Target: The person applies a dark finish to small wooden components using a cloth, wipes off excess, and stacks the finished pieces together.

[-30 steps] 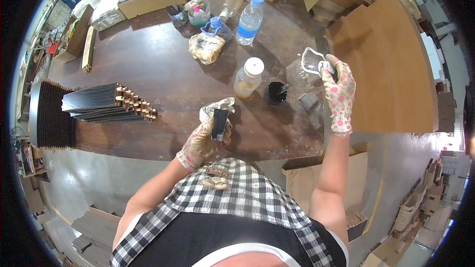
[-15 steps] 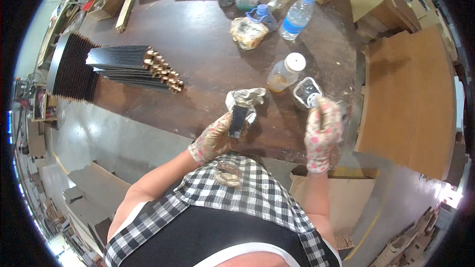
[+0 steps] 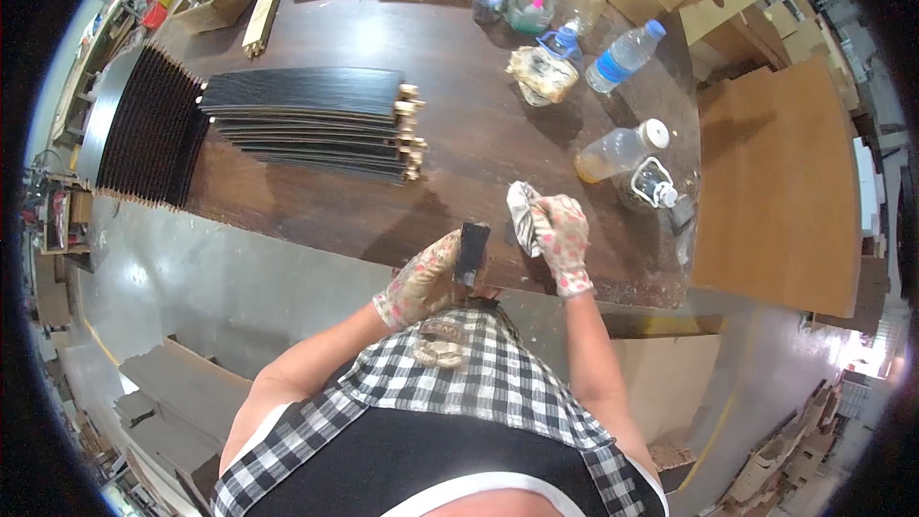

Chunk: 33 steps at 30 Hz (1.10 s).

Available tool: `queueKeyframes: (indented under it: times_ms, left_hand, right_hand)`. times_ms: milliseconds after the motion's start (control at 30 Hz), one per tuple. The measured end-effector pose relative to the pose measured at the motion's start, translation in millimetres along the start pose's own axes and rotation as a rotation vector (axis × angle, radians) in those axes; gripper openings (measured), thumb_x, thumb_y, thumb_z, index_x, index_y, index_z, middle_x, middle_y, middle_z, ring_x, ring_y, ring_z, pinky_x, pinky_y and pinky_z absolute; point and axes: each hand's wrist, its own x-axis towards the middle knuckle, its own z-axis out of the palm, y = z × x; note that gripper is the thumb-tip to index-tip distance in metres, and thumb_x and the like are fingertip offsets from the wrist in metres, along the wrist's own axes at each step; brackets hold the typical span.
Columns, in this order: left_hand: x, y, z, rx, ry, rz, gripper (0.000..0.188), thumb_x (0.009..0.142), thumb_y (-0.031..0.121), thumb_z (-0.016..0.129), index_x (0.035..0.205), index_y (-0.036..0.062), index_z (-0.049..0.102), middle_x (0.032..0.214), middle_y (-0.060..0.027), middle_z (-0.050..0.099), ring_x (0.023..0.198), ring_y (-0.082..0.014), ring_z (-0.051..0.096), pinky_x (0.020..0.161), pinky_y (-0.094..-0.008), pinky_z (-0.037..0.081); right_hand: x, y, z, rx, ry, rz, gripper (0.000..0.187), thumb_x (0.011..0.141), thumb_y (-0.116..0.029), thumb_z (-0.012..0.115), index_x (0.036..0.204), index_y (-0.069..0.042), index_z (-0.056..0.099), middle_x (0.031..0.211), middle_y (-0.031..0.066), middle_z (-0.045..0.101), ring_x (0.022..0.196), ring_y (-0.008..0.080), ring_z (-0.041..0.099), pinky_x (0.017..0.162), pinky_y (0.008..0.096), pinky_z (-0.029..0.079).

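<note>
And here's the left hand [image 3: 421, 285], gloved, curled round a black flat piece [image 3: 470, 251] that pokes up out of its grip, close to the apron [image 3: 498, 354]. Just off to its right is the right hand [image 3: 563, 235], gloved too, fingers bunched on a crumpled pale cloth [image 3: 522, 215]; the cloth sits on that hand's left side, facing the black piece, the 2 well short of touching!

Where's the danger? First, the left hand's hold: the fingers behind the piece are partly hidden, so I can't tell how firm it is, and a slack grip could let the piece twist or drop under a hard push. Then look beyond the right hand, out to its right: a bottle of amber liquid [image 3: 608, 155] and a clear handled jug [image 3: 639, 191], both near enough that a wide swing could topple them across the brown table [image 3: 479, 124]. Beyond the left hand, away to its left, lie 2 stacks of black strips [image 3: 302, 96], which a runaway spill might stain.
</note>
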Motion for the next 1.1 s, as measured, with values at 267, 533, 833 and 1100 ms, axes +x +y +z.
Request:
queueKeyframes:
  times_ms: [267,533,833,1100]
  left_hand:
    - [13,28,-20,0.171,-0.063,0.078,0.055,0.095,0.040,0.060,0.140,0.0111,0.045,0.121,-0.0037,0.057,0.104,-0.0155,0.057,0.087,-0.0323,0.050]
    - [28,25,-54,0.026,-0.193,0.061,0.052,0.094,0.034,0.062,0.138,0.0127,0.047,0.128,-0.0029,0.057,0.112,-0.0178,0.058,0.098,-0.0386,0.050]
    - [15,37,-70,0.181,-0.092,0.132,0.048,0.097,0.040,0.055,0.135,0.0113,0.048,0.126,-0.0060,0.058,0.115,-0.0213,0.057,0.097,-0.0463,0.049]
    - [26,35,-58,0.292,-0.036,0.140,0.045,0.098,0.037,0.056,0.134,0.0106,0.050,0.127,-0.0057,0.058,0.114,-0.0202,0.058,0.093,-0.0408,0.052]
  right_hand:
    - [-13,-84,-8,1.086,0.093,0.452,0.009,0.092,-0.006,0.061,0.097,0.000,0.064,0.094,0.0024,0.063,0.079,0.0080,0.058,0.071,0.0227,0.048]
    - [-14,-64,39,0.679,0.285,0.512,0.013,0.093,-0.008,0.061,0.103,0.000,0.063,0.098,0.0047,0.066,0.089,0.0128,0.061,0.080,0.0264,0.050]
    - [-28,-74,27,0.013,0.099,-0.014,0.070,0.078,-0.041,0.076,0.133,-0.006,0.052,0.129,0.0149,0.053,0.121,0.0315,0.050,0.103,0.0423,0.041]
    - [-39,-35,53,0.306,-0.017,0.258,0.030,0.079,-0.016,0.073,0.102,0.000,0.064,0.101,0.0135,0.064,0.088,0.0231,0.065,0.077,0.0340,0.052]
